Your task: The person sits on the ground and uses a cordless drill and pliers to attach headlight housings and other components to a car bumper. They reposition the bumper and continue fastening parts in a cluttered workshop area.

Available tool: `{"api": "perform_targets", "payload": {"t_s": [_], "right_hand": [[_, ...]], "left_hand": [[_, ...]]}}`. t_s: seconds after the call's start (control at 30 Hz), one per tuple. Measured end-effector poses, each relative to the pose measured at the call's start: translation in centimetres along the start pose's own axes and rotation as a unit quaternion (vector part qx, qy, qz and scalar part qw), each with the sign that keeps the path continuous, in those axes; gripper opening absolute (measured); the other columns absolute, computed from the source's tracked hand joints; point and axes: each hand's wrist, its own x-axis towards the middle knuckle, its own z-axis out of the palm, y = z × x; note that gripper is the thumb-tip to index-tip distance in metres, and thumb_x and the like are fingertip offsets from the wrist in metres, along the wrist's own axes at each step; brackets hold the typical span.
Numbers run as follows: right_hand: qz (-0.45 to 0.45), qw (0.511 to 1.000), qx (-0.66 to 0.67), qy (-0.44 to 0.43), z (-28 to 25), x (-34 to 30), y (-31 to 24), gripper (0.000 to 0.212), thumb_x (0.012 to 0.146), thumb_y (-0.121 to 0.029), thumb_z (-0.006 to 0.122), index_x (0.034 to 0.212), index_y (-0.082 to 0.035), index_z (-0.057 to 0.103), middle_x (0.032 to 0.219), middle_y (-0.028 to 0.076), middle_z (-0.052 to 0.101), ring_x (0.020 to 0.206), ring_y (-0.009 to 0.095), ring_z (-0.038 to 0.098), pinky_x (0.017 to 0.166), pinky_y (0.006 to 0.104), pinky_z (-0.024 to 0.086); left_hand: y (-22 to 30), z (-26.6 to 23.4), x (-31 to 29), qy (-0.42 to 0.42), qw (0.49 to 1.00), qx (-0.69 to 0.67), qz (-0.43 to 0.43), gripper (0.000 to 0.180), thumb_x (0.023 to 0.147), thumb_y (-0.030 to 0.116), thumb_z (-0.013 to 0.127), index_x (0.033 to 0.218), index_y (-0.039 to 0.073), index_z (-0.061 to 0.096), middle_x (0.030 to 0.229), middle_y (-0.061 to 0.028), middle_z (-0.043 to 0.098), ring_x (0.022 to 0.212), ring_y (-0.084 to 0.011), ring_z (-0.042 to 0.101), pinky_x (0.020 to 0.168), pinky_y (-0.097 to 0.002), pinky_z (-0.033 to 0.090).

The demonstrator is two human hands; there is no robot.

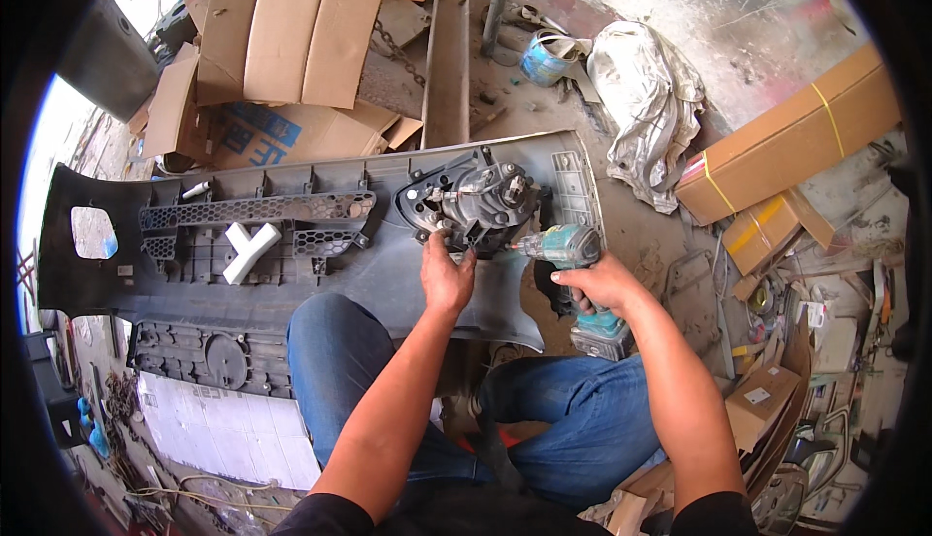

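A large black plastic vehicle panel (pixel 388 293) lies across in front of my knees, its ribbed back side up. A headlamp unit (pixel 476 196) sits at its right end, showing sockets and wiring. My left hand (pixel 447 274) is closed at the lamp's lower edge, fingers pinched together; what lies between them is too small to make out. My right hand (pixel 597 285) grips a teal and black cordless driver (pixel 566 245) by its handle. The driver's bit points left, close to the lamp's lower right edge. Whether it touches a screw cannot be seen.
A white Y-shaped piece (pixel 252 252) rests on the panel's mesh grille. Cardboard boxes (pixel 282 31) are piled beyond it. At the right are a long strapped carton (pixel 786 133), a pale crumpled cloth (pixel 641 99) and a blue can (pixel 546 58). Scattered parts and scraps lie at both sides.
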Motion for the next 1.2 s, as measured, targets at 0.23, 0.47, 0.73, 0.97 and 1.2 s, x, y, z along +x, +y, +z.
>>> {"api": "perform_targets", "payload": {"t_s": [0.23, 0.47, 0.73, 0.97, 1.2], "right_hand": [[0.003, 0.998, 0.054, -0.019, -0.1, 0.4, 0.4, 0.026, 0.090, -0.027, 0.084, 0.092, -0.008, 0.066, 0.070, 0.004, 0.062, 0.054, 0.017, 0.059, 0.049, 0.0355, 0.050], [-0.021, 0.999, -0.042, 0.016, 0.6, 0.4, -0.1, 0.026, 0.090, -0.028, 0.085, 0.095, -0.008, 0.069, 0.071, 0.004, 0.064, 0.056, 0.015, 0.060, 0.049, 0.0343, 0.050], [-0.017, 1.000, 0.015, 0.010, 0.4, -0.5, 0.3, 0.027, 0.090, -0.023, 0.085, 0.087, -0.007, 0.063, 0.067, 0.003, 0.060, 0.053, 0.015, 0.058, 0.049, 0.0348, 0.049], [-0.006, 1.000, 0.020, 0.003, 0.3, -0.3, 0.3, 0.027, 0.090, -0.024, 0.086, 0.087, -0.007, 0.064, 0.067, 0.003, 0.061, 0.052, 0.015, 0.058, 0.049, 0.0351, 0.050], [-0.031, 0.999, -0.036, 0.012, 0.6, -0.1, 0.6, 0.026, 0.090, -0.025, 0.085, 0.096, -0.006, 0.068, 0.069, 0.004, 0.062, 0.053, 0.015, 0.059, 0.049, 0.0340, 0.050]], "left_hand": [[0.3, -0.3, 0.0, -0.010, 1.000, 0.010, -0.011, 0.055, 0.088, 0.019, 0.080, 0.136, 0.007, 0.057, 0.129, -0.0224, 0.065, 0.121, -0.0453, 0.062, 0.102, -0.0515, 0.051], [0.7, -0.5, 0.1, -0.033, 0.999, 0.034, 0.002, 0.056, 0.088, 0.020, 0.080, 0.138, 0.008, 0.058, 0.134, -0.0221, 0.063, 0.122, -0.0452, 0.063, 0.102, -0.0516, 0.052], [0.6, -0.2, 0.3, -0.025, 0.999, 0.027, -0.001, 0.058, 0.086, 0.020, 0.083, 0.139, 0.010, 0.061, 0.127, -0.0224, 0.066, 0.121, -0.0430, 0.064, 0.103, -0.0505, 0.051], [1.1, -0.7, 0.1, -0.043, 0.998, 0.053, -0.008, 0.061, 0.086, 0.020, 0.083, 0.142, 0.014, 0.061, 0.127, -0.0189, 0.064, 0.118, -0.0427, 0.065, 0.100, -0.0512, 0.053], [1.3, -0.6, 0.1, -0.044, 0.998, 0.043, -0.016, 0.060, 0.084, 0.020, 0.083, 0.140, 0.014, 0.062, 0.128, -0.0201, 0.066, 0.122, -0.0424, 0.064, 0.103, -0.0504, 0.051]]}}
